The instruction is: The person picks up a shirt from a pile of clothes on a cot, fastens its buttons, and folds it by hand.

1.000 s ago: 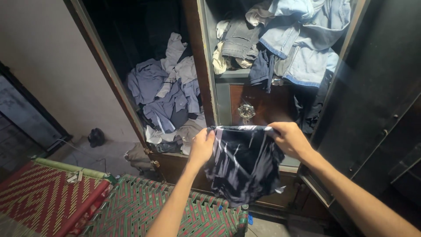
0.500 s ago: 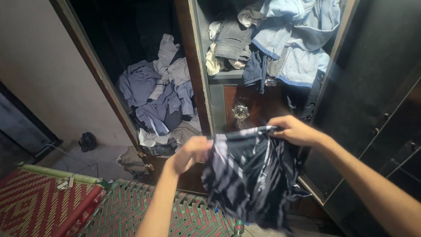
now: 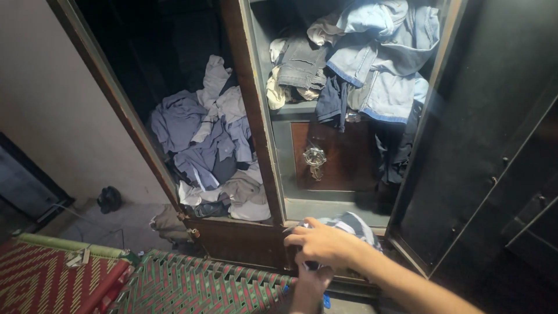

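your right hand [image 3: 322, 241] has its grip closed over a bunched dark garment with pale stripes [image 3: 354, 224], fingers curled across the top of the bundle, while your left hand [image 3: 308, 285] comes up from underneath and seems to pinch the lower folds, though most of its fingers are hidden and you cannot tell how tightly they close. the garment sits gathered between both hands, low in front of the open wardrobe [image 3: 258, 145], just above the wooden sill and near the edge of the woven cot [image 3: 192, 285] with its red and green pattern. judging from the compact bundle, you look to be midway through folding or gathering the cloth; the next move calls for keeping both edges together so the folds do not slip loose, and for picking a place with room. that is the difficulty: the left compartment is heaped with a loose pile of lilac and grey shirts [image 3: 203, 139], and the upper right shelf is crammed with pale blue denim clothes [image 3: 378, 58] that spill over its edge and hang down past the small inner drawer with a metal handle [image 3: 314, 158]. the dark open door [image 3: 494, 145] stands close on your right, and a dark shoe [image 3: 108, 199] lies on the floor well to the left.
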